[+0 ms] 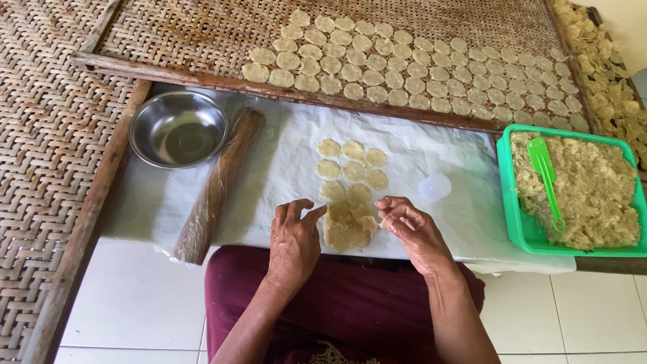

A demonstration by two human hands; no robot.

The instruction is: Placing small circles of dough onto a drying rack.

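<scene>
A flattened slab of pale grainy dough [345, 229] lies on a white plastic sheet [283, 168] in front of me. My left hand [294, 237] rests at its left edge with fingers spread, holding nothing. My right hand [410, 226] is at the slab's right edge, its fingertips pinching a small bit of the dough. Just beyond the slab, several small round dough discs [352, 167] lie in rows on the sheet. A small clear round cutter [435, 187] sits to the right of the discs.
A wooden rolling pin wrapped in plastic [219, 185] and an empty metal bowl [178, 129] lie at left. A green tub [515, 222] of dough with a green spatula [546, 175] stands at right. A woven bamboo tray [175, 34] behind holds several rows of discs [418, 71].
</scene>
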